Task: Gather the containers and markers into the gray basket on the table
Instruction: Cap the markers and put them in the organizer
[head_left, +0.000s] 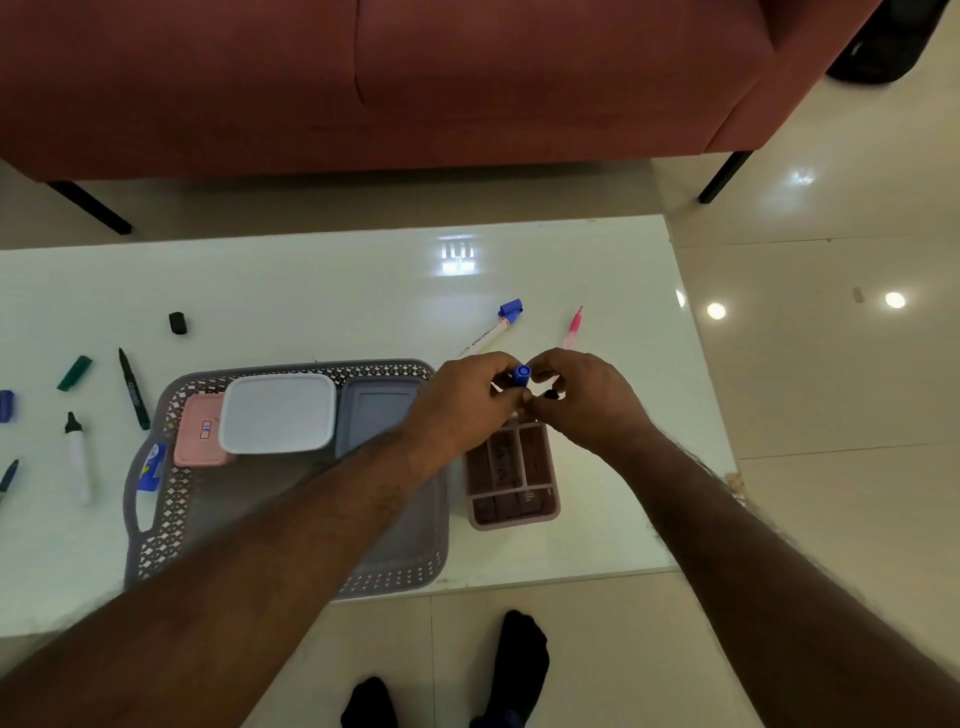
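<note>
The blue-capped marker (521, 376), pinched between the left hand (467, 402) and the right hand (584, 397) just above the far end of the pink divided organizer (511, 475) and right of the gray basket (291, 519), looks light, stiff and smooth, so it is best held on the barrel, not the cap. Both hands close on it narrowly with fingertips, forearms converging from below, wrists level. What the right hand grips beneath is hidden; a dark bit shows there.
</note>
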